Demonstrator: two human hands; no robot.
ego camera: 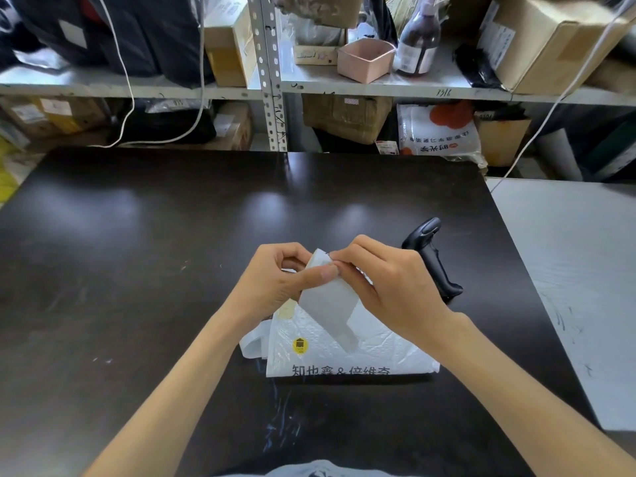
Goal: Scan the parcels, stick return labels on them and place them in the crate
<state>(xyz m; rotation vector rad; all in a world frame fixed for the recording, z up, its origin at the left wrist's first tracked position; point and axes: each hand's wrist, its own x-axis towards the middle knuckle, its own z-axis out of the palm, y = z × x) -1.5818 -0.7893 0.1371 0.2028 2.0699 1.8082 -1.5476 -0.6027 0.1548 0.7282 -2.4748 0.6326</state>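
Both hands, left point(272, 280) and right point(389, 287), pinch a label point(330, 304) with curled fingers above a parcel point(344, 346) on the tabletop point(137, 270)

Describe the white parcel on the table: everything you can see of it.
The white parcel is a crinkled plastic mailer lying flat on the dark table. It bears a round yellow sticker, black characters along its near edge and a flap at its left. The left hand and right hand pinch a label over it, hiding its far part.

White on black
We see a white parcel point(378, 349), yellow sticker point(300, 345), grey label point(330, 304); black scanner point(433, 259) at two o'clock; black table point(137, 253).
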